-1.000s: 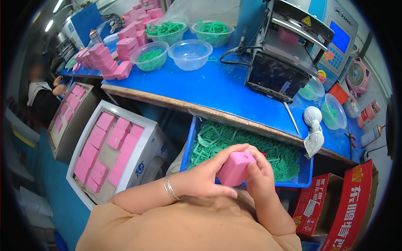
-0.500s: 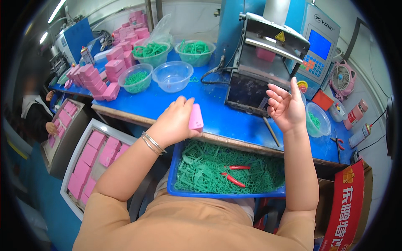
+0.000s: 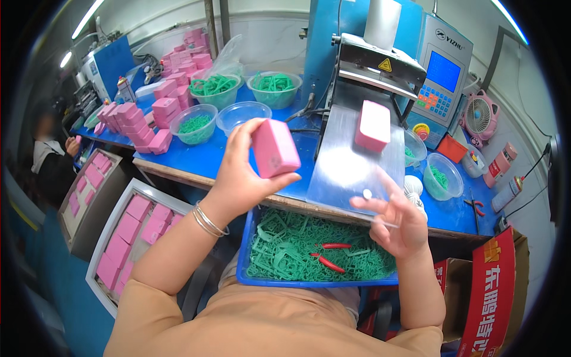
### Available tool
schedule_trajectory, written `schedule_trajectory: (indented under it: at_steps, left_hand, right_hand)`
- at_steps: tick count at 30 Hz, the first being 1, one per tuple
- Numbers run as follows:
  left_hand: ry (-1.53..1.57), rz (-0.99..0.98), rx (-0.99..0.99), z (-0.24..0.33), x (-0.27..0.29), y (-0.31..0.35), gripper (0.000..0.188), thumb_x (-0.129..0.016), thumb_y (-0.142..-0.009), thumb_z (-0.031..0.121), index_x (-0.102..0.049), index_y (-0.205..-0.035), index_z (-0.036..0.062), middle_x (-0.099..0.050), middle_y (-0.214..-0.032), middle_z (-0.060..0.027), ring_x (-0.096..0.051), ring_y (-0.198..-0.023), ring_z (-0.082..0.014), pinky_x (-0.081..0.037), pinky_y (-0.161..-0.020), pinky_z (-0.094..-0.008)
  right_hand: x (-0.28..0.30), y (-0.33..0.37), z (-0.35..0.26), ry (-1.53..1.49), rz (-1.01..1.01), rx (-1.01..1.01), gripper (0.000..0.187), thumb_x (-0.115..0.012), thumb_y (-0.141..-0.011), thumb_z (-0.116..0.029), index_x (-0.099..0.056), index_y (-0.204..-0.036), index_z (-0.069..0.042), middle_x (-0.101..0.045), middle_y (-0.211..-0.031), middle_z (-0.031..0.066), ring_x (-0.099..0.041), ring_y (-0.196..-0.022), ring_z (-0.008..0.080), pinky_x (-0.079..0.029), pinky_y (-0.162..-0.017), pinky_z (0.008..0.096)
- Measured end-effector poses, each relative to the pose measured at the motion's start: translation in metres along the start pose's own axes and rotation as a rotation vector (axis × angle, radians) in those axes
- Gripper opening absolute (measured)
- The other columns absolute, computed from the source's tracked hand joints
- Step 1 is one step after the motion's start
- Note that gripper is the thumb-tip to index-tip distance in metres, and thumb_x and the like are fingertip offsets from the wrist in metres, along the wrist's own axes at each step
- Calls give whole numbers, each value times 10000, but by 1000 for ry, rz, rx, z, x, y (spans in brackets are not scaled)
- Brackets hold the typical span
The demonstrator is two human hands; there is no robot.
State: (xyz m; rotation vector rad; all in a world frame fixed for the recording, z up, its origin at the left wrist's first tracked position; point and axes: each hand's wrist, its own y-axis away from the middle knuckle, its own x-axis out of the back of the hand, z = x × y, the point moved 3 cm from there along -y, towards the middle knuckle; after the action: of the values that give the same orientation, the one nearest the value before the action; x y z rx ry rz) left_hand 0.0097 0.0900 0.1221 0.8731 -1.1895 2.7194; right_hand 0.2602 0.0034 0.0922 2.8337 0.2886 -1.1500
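Observation:
My left hand (image 3: 235, 163) grips a pink rectangular block (image 3: 275, 149) with rounded corners, thumb below and fingers behind it, above the bench's front edge. My right hand (image 3: 399, 220) is at the front edge of a shiny metal plate (image 3: 342, 172), thumb and fingers spread and partly blurred; whether they touch the plate is hard to tell. The plate extends from a press machine (image 3: 380, 65) toward me. On it lies another pink block (image 3: 373, 126), pale face up. Below, a blue bin (image 3: 315, 282) full of green strips holds a red-handled tool (image 3: 328, 263).
Clear plastic bowls with green pieces (image 3: 194, 124) stand along the blue bench, beside stacked pink blocks (image 3: 134, 122). A white tray of pink blocks (image 3: 98, 291) is at lower left. Right of the press are a white bundle (image 3: 414, 193), pliers (image 3: 477, 208) and spray can (image 3: 510, 193). Another person sits far left.
The plate has slid out of the press toward me, carrying its pink block. My right hand has moved down and nearer. The block in my left hand is raised and turned.

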Motion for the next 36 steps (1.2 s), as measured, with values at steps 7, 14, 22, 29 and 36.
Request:
schedule_trajectory:
  at_steps: [7, 14, 22, 29, 36]
  left_hand:
    - [125, -270, -159, 29, -38, -3, 860, -813, -558, 333, -376, -1200, -35, -418, -1203, -213, -384, -1170, -354, -309, -999, -384]
    - [-26, -575, 153, -39, -52, -10, 813, -802, -561, 333, -428, -1195, -12, -433, -1159, -189, -435, -1108, -305, -364, -953, -346]
    - [129, -160, -251, 8, -31, 19, 689, -814, -546, 325, -478, -1088, 63, -450, -1126, -153, -447, -1065, -337, -342, -944, -428]
    - [26, -207, -574, 53, -3, 73, 415, -752, -645, 272, -541, -998, 213, -410, -1243, -129, -345, -1219, -346, -264, -972, -601]
    - [74, -16, -733, 55, -1, 93, 288, -700, -725, 192, -584, -987, 218, -405, -1280, -99, -369, -1206, -318, -374, -917, -536]
  right_hand:
    - [-4, 21, 59, 70, -163, -340, 603, -452, -843, -105, -179, -1372, -10, -586, -1006, 293, -572, -447, 195, -480, -463, 242]
    - [0, 36, 90, -101, -213, -543, 587, -413, -863, -68, -157, -1391, -38, -573, -1039, 296, -572, -482, 190, -482, -497, 247]
    - [5, 41, 114, -132, -254, -461, 626, -418, -887, -61, -80, -1413, -85, -541, -1110, 291, -619, -608, 226, -506, -585, 284]
    - [0, 54, 113, 387, -285, -235, 501, -471, -888, -40, -276, -1349, -25, -535, -1177, 198, -610, -886, 213, -490, -753, 314]
    - [2, 61, 121, 560, -334, -92, 444, -455, -863, 61, -378, -1296, -1, -542, -1181, 150, -590, -931, 199, -487, -775, 305]
